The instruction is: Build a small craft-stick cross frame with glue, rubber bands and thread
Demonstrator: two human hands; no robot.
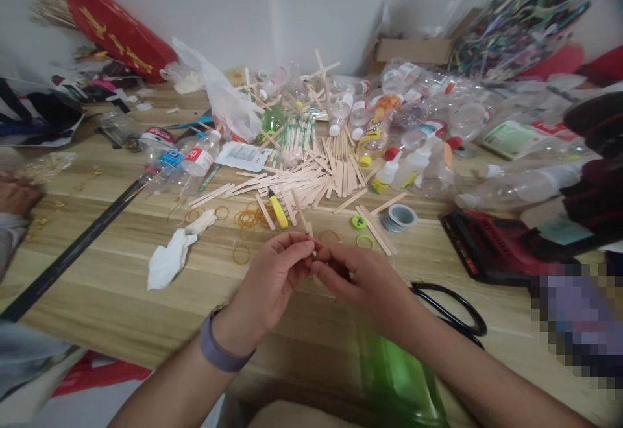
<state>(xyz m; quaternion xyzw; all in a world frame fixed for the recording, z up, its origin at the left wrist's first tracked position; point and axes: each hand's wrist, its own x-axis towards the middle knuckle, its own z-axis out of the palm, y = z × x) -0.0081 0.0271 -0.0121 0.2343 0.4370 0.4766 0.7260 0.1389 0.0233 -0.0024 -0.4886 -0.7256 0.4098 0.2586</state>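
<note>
My left hand (277, 269), with a purple band on its wrist, is closed in a pinch over the table's near middle. Pale wooden craft sticks (302, 214) poke up from its fingertips, their lower ends hidden. Fingertips touching the left ones, my right hand (360, 279) is closed too; what it pinches is covered by the fingers. Just beyond lie a yellow-handled screwdriver (278, 211), several rubber bands (253, 217) and a heap of loose craft sticks (311, 178). Under my right forearm is a green plastic bottle (406, 379), beside black-handled scissors (457, 308).
A red and black power tool (487, 246) lies at right. Plastic bottles (389, 117) crowd the back. Glue bottles (387, 175) stand near a wire spool (399, 218). Left are crumpled tissue (170, 259), a long black bar (73, 249) and another person's hand (17, 194).
</note>
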